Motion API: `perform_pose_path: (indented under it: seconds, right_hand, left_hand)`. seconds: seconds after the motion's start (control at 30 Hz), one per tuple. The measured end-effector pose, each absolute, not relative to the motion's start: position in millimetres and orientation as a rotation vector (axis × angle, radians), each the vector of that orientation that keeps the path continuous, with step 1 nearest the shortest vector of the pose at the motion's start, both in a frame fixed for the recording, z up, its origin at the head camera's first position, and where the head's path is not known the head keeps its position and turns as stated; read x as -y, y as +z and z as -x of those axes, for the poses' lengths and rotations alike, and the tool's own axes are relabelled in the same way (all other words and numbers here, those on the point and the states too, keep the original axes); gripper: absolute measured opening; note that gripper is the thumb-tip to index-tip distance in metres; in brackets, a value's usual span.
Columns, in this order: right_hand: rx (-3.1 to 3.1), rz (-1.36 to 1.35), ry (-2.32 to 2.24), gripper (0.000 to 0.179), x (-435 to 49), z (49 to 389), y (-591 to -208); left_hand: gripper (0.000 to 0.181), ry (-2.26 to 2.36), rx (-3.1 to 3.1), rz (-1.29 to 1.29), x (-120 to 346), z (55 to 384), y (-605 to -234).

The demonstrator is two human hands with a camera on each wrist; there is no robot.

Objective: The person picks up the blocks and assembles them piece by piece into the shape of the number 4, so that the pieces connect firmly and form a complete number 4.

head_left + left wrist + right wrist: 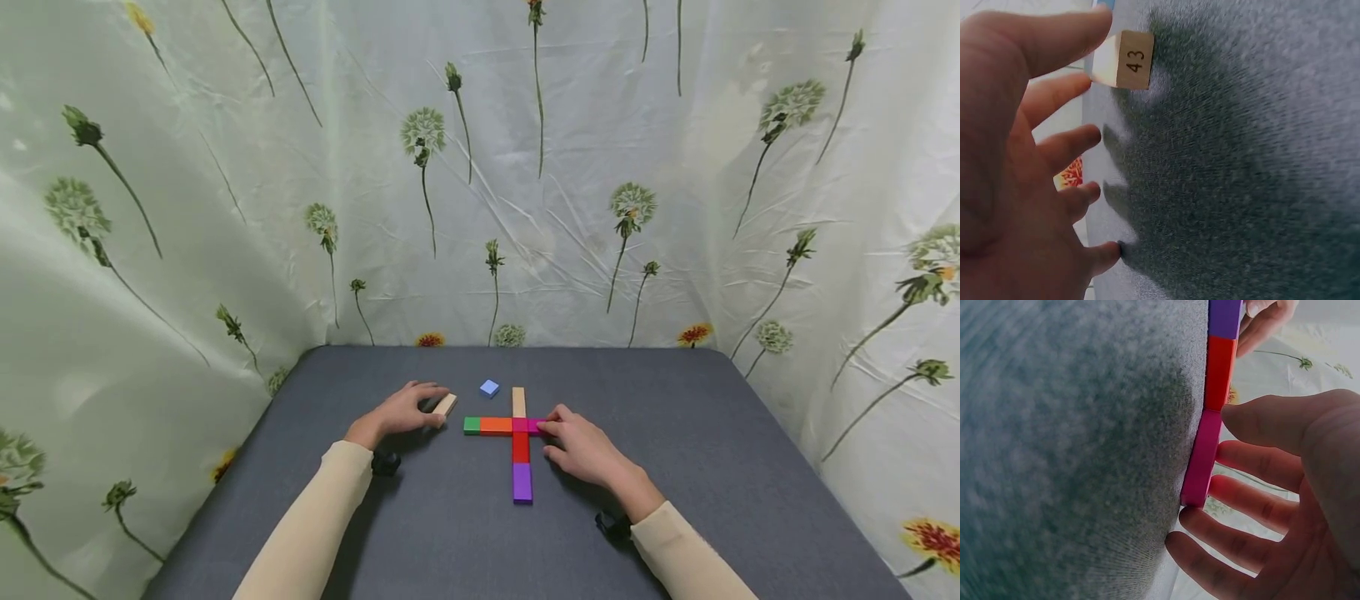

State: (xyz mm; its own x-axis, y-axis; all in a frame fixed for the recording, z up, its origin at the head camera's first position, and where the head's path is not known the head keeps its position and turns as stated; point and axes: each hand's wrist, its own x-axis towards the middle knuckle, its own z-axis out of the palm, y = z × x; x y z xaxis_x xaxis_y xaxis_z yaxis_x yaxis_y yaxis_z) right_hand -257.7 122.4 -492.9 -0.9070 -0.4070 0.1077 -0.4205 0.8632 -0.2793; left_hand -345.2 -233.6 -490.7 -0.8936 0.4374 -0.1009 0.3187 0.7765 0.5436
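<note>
My left hand (406,408) pinches a plain wooden block (446,405) between thumb and index finger, left of a cross of coloured blocks. In the left wrist view the block's end face (1135,60) reads 43; the other fingers are spread over the cloth. With loosely bent fingers, my right hand (588,447) touches the magenta block (1201,459) at the cross's right arm. The cross also has a plain wooden block (518,402) at its far end, orange (496,427) and green (472,426) blocks leftward, and red (521,448) and purple (522,484) blocks toward me.
A small blue block (489,388) lies beyond the cross, between its far arm and my left hand. Dark grey cloth covers the table (442,533). A pale curtain with a flower print (480,167) hangs behind the table and along its sides.
</note>
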Motion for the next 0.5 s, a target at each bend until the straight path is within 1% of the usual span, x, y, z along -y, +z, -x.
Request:
perform_pose_path:
  seconds: [0.13,0.5]
  right_hand:
    - [2.981,-0.676,0.479,0.045,-121.6,257.4,-492.9]
    - [2.995,-0.64,0.478,0.046,-122.0,256.7,-491.9]
  left_hand:
    - [0.066,0.736,-2.709,-0.588,235.4,348.9,-489.5]
    - [0.074,0.755,-2.604,-0.576,237.2,354.9,-484.5]
